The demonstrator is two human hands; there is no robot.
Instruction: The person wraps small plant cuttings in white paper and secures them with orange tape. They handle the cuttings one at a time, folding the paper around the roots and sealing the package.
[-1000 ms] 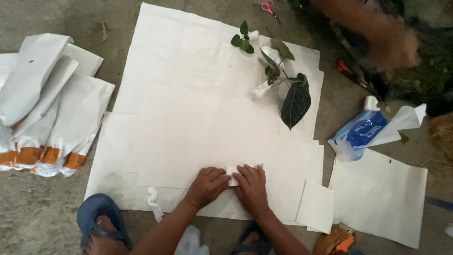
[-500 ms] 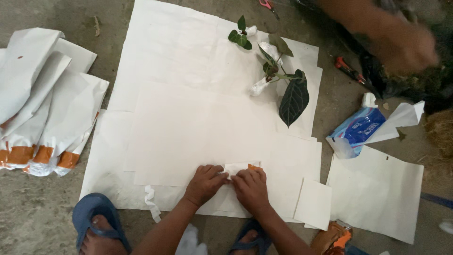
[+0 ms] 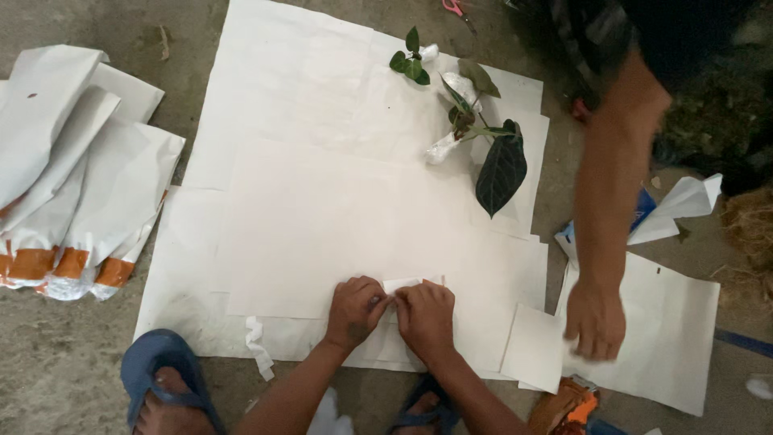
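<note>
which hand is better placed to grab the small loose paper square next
Right. The right hand is on the side nearer the small paper square; the left hand would have to cross over it. Another person's hand already rests at the square's edge.

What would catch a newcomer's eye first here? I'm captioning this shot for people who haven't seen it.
Probably the two hands, left hand and right hand, pinching a small paper strip low on the white paper sheets. Then the dark-leafed plant cuttings at upper right, and another person's arm reaching in from the right.
</note>
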